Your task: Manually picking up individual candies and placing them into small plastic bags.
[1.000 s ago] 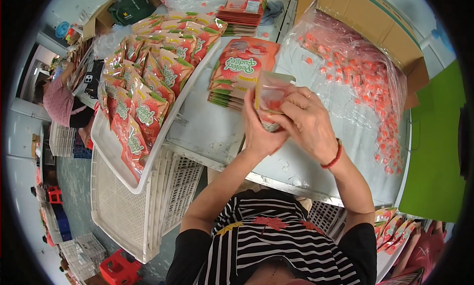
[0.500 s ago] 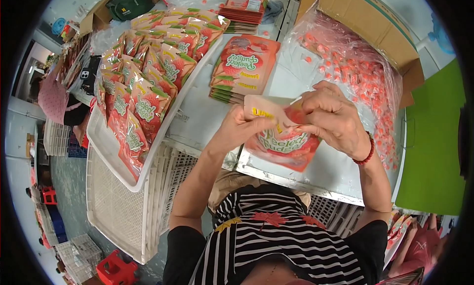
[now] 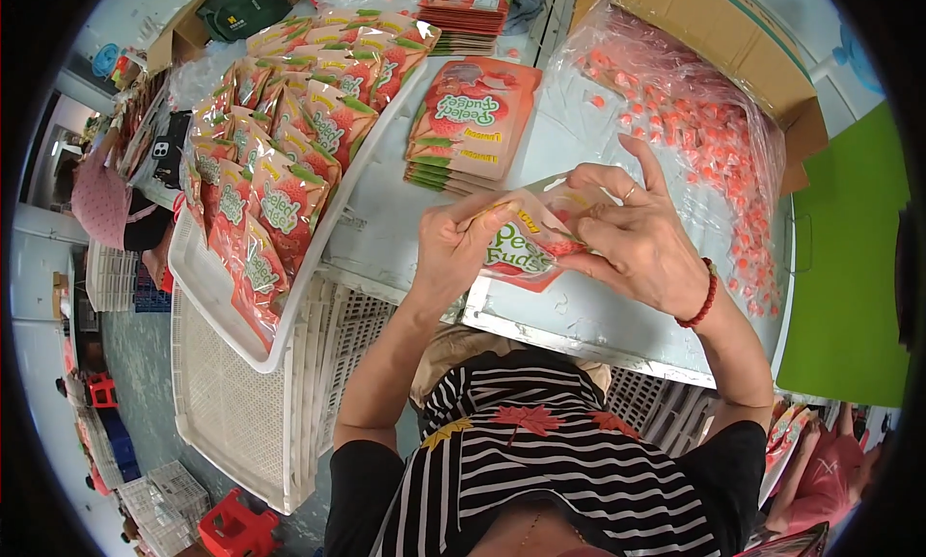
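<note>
Pouch (image 3: 518,252) — partly hidden behind right fingers (image 3: 612,232).

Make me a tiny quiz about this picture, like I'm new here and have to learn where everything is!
1. Which wrist wears the red beaded bracelet, left or right?
2. True or false: the white plastic tray is left of the small red pieces in clear wrappers.
3. The left hand and right hand both hold:
a) metal scissors
b) a printed pink plastic pouch
c) a blue cup

Key: 1. Right. 2. True. 3. b.
</note>
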The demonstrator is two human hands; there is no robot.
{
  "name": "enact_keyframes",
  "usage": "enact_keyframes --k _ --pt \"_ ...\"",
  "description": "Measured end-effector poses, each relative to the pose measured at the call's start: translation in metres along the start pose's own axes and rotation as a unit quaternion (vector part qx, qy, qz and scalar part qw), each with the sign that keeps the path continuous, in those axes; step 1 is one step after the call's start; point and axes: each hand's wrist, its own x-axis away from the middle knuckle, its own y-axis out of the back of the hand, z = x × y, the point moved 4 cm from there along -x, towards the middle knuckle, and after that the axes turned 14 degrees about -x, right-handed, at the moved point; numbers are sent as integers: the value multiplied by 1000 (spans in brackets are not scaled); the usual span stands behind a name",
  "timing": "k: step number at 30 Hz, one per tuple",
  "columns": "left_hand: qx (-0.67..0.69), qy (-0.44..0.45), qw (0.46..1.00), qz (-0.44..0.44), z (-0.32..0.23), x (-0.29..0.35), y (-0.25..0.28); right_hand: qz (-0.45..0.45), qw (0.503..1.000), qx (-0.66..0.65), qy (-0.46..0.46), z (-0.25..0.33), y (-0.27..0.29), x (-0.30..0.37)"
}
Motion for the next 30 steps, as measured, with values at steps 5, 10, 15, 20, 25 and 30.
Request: enact_keyframes --k 5,10,15,20,25,30 --pt "58 -19 998 10 -2 1 3 -30 997 64 11 5 3 9" --pt "92 55 991 75 -6 5 0 -51 950 -205 -228 -23 0 17" --pt "98 94 990 40 -2 10 -5 -72 961 -149 -223 -22 -8 21" --pt "240 84 967 13 6 7 -8 -142 898 -297 -294 -26 -9 22" --pt "257 84 963 -17 6 8 -8 -104 905 -291 -293 -30 -4 13" --pt "141 24 989 -20 1 11 -11 12 964 -190 -183 -22 -17 2"
